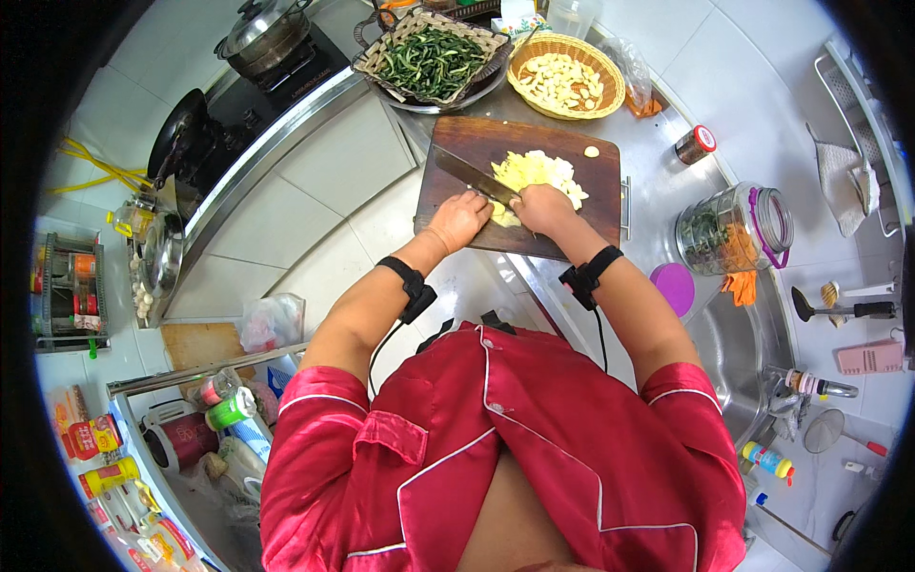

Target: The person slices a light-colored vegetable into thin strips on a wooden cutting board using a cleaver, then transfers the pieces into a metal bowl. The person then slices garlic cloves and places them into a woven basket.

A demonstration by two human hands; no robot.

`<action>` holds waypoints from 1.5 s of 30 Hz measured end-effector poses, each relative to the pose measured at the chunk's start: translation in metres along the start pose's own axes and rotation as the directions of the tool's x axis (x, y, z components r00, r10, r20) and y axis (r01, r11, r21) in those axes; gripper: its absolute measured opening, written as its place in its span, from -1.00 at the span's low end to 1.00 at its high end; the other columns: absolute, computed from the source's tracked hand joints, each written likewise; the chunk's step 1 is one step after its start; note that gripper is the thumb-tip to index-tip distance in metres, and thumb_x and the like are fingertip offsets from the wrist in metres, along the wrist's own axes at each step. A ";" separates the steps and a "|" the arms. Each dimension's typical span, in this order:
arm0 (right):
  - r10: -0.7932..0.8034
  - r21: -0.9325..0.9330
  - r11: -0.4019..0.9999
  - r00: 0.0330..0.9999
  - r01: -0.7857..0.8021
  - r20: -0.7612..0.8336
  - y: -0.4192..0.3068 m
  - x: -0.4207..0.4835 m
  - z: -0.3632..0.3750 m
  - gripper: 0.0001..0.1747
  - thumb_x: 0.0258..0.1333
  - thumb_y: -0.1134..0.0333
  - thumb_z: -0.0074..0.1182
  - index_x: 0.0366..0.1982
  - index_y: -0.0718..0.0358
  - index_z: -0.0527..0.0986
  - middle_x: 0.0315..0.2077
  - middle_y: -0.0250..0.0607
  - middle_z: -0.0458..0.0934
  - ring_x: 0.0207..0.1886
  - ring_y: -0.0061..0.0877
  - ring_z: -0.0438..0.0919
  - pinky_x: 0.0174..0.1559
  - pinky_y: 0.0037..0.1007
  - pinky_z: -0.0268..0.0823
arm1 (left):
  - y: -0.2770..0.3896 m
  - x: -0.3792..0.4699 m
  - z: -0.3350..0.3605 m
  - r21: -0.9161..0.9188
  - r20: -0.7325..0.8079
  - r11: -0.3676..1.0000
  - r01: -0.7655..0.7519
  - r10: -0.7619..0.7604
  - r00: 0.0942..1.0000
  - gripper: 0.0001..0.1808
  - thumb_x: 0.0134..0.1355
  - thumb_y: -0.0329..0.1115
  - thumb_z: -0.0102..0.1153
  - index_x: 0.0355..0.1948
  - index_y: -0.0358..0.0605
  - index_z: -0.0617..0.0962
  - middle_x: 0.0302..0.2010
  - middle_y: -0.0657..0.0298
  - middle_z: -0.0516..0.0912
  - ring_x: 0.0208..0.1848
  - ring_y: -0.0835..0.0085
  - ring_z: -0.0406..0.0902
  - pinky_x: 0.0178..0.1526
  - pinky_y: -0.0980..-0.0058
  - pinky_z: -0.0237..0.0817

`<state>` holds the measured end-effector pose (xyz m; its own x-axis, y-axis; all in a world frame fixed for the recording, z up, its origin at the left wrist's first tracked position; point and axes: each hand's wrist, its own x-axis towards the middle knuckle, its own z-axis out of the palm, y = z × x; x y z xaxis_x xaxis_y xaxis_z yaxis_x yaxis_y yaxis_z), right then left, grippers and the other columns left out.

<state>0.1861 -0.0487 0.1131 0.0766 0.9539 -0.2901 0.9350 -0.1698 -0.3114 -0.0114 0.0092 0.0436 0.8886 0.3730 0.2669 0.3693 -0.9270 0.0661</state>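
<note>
A dark wooden cutting board point(454, 136) lies at the edge of the steel counter. My right hand point(547, 209) grips a kitchen knife point(468, 171) near its heel, its blade slanting up to the left across the board. My left hand point(461, 220) is beside the blade, fingers curled, with the tips pressing on pale garlic slices point(505, 214). What lies under those fingertips is partly hidden. Beyond the knife is a heap of cut garlic point(536, 170). One single piece point(591, 151) lies apart near the right edge.
A wicker basket of peeled garlic cloves point(561, 80) and a woven tray of sliced greens point(432, 64) stand behind the board. To the right are a small red-lidded jar point(695, 145), a large glass jar point(729, 229) and a sink point(736, 357). A stove point(300, 71) is left.
</note>
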 end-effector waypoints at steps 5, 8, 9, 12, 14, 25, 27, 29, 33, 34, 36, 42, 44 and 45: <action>0.018 0.036 0.999 0.999 -0.017 -0.033 0.002 0.003 -0.001 -0.60 0.16 0.08 0.04 -0.41 0.30 0.63 -0.47 0.01 0.65 -0.27 -0.13 0.64 -0.11 -0.17 0.44 | -0.013 0.011 -0.007 -0.029 0.038 0.999 -0.036 0.037 0.999 -0.79 0.08 -0.40 0.04 -0.26 -0.10 0.61 -0.19 0.23 0.62 -0.10 0.24 0.52 -0.02 0.36 0.40; 0.048 0.063 0.997 0.998 -0.050 0.040 0.002 0.007 -0.005 -0.61 0.16 0.09 0.04 -0.40 0.29 0.63 -0.46 0.00 0.65 -0.26 -0.16 0.64 -0.10 -0.19 0.44 | -0.017 0.016 -0.008 -0.052 0.089 0.998 -0.034 0.038 0.995 -0.79 0.08 -0.41 0.04 -0.25 -0.10 0.62 -0.21 0.22 0.61 -0.10 0.22 0.51 -0.01 0.36 0.40; 0.041 0.060 0.997 0.998 -0.044 0.043 0.002 0.007 -0.006 -0.61 0.16 0.09 0.04 -0.40 0.29 0.63 -0.45 -0.01 0.65 -0.26 -0.16 0.64 -0.10 -0.19 0.44 | -0.019 0.018 -0.008 -0.062 0.106 0.998 -0.029 0.036 0.994 -0.78 0.08 -0.42 0.04 -0.24 -0.10 0.62 -0.23 0.22 0.61 -0.10 0.22 0.51 -0.01 0.36 0.40; 0.047 0.059 0.997 0.998 -0.049 0.040 0.002 0.005 -0.006 -0.61 0.16 0.09 0.04 -0.40 0.30 0.63 -0.44 -0.01 0.66 -0.24 -0.16 0.64 -0.09 -0.20 0.44 | -0.024 0.026 -0.007 -0.093 0.160 0.995 -0.034 0.049 0.986 -0.77 0.09 -0.43 0.04 -0.22 -0.12 0.63 -0.25 0.20 0.59 -0.09 0.21 0.51 -0.01 0.36 0.40; 0.058 0.062 0.996 0.998 -0.061 0.039 0.002 0.005 -0.007 -0.61 0.17 0.09 0.03 -0.39 0.30 0.63 -0.43 -0.01 0.66 -0.24 -0.16 0.64 -0.09 -0.20 0.44 | -0.027 0.030 -0.006 -0.110 0.174 0.993 -0.041 0.060 0.983 -0.76 0.09 -0.44 0.04 -0.21 -0.12 0.63 -0.25 0.20 0.58 -0.09 0.21 0.50 -0.01 0.36 0.39; 0.034 0.065 0.997 0.998 -0.037 0.051 0.001 0.005 -0.009 -0.60 0.17 0.08 0.03 -0.35 0.31 0.63 -0.37 0.04 0.65 -0.22 -0.12 0.63 -0.09 -0.16 0.43 | -0.011 -0.007 -0.016 -0.039 -0.037 0.997 -0.059 0.058 0.998 -0.72 0.04 -0.40 0.09 -0.19 -0.15 0.61 -0.21 0.22 0.58 -0.15 0.24 0.52 -0.15 0.39 0.43; 0.019 0.047 0.999 0.999 -0.021 0.037 0.000 0.002 -0.009 -0.59 0.17 0.07 0.03 -0.34 0.30 0.63 -0.36 0.04 0.65 -0.21 -0.11 0.62 -0.09 -0.15 0.44 | -0.005 -0.013 -0.009 -0.046 -0.081 0.996 -0.078 0.074 0.994 -0.65 0.04 -0.42 0.06 -0.10 -0.18 0.58 -0.12 0.19 0.57 -0.15 0.25 0.52 -0.16 0.39 0.46; 0.013 0.032 0.999 0.999 -0.014 0.034 -0.003 0.000 -0.010 -0.59 0.18 0.07 0.03 -0.33 0.30 0.63 -0.35 0.05 0.65 -0.21 -0.10 0.62 -0.09 -0.14 0.44 | 0.001 -0.014 0.000 -0.052 -0.129 0.996 -0.068 0.061 0.990 -0.62 0.06 -0.43 0.04 -0.05 -0.21 0.56 -0.07 0.18 0.57 -0.15 0.24 0.52 -0.13 0.40 0.46; 0.023 0.001 1.000 0.999 -0.024 0.038 -0.003 -0.006 -0.014 -0.59 0.18 0.07 0.02 -0.33 0.29 0.63 -0.35 0.06 0.64 -0.21 -0.10 0.62 -0.10 -0.13 0.45 | 0.006 -0.013 0.014 -0.066 -0.101 0.998 0.005 -0.012 0.995 -0.62 0.06 -0.43 0.03 -0.04 -0.22 0.56 -0.07 0.18 0.58 -0.14 0.25 0.53 -0.11 0.40 0.46; 0.022 -0.008 1.000 0.999 -0.022 0.035 -0.003 -0.008 -0.015 -0.59 0.18 0.06 0.02 -0.34 0.29 0.63 -0.35 0.06 0.64 -0.21 -0.10 0.63 -0.10 -0.13 0.45 | 0.007 -0.013 0.016 -0.076 -0.118 0.997 0.014 -0.023 0.993 -0.62 0.06 -0.43 0.03 -0.05 -0.22 0.56 -0.08 0.18 0.58 -0.13 0.25 0.53 -0.10 0.40 0.46; 0.005 -0.019 1.000 1.000 -0.005 0.025 -0.003 -0.011 -0.017 -0.59 0.18 0.06 0.02 -0.35 0.29 0.63 -0.36 0.08 0.64 -0.21 -0.09 0.62 -0.11 -0.13 0.45 | 0.006 -0.013 0.018 -0.102 -0.134 0.994 0.036 -0.050 0.990 -0.64 0.06 -0.43 0.03 -0.07 -0.21 0.57 -0.09 0.18 0.59 -0.12 0.25 0.54 -0.10 0.40 0.46; -0.008 -0.035 0.999 1.000 0.008 0.020 -0.002 -0.023 -0.024 -0.58 0.18 0.06 0.01 -0.38 0.30 0.63 -0.39 0.08 0.64 -0.24 -0.07 0.62 -0.13 -0.12 0.45 | 0.001 -0.012 0.021 -0.109 -0.116 0.994 0.028 -0.040 0.992 -0.66 0.06 -0.44 0.04 -0.10 -0.21 0.58 -0.10 0.19 0.59 -0.11 0.25 0.54 -0.10 0.40 0.46; -0.005 -0.041 0.999 1.000 0.006 0.025 -0.001 -0.026 -0.024 -0.58 0.19 0.06 0.00 -0.39 0.30 0.63 -0.39 0.08 0.64 -0.24 -0.07 0.62 -0.14 -0.11 0.45 | 0.001 -0.012 0.022 -0.109 -0.146 0.994 0.019 -0.035 0.989 -0.67 0.06 -0.43 0.04 -0.11 -0.21 0.58 -0.10 0.19 0.59 -0.11 0.25 0.54 -0.11 0.40 0.46; -0.003 -0.049 0.999 0.999 0.005 0.032 -0.001 -0.028 -0.024 -0.58 0.19 0.06 0.00 -0.39 0.30 0.62 -0.39 0.08 0.64 -0.24 -0.07 0.62 -0.14 -0.12 0.45 | 0.002 -0.012 0.023 -0.113 -0.157 0.993 0.017 -0.035 0.987 -0.67 0.06 -0.43 0.04 -0.11 -0.21 0.58 -0.10 0.19 0.59 -0.11 0.25 0.54 -0.11 0.40 0.47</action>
<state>0.1912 -0.0690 0.1437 0.0624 0.9462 -0.3174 0.9511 -0.1527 -0.2684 -0.0148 0.0042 0.0185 0.8214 0.3940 0.4123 0.3512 -0.9191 0.1786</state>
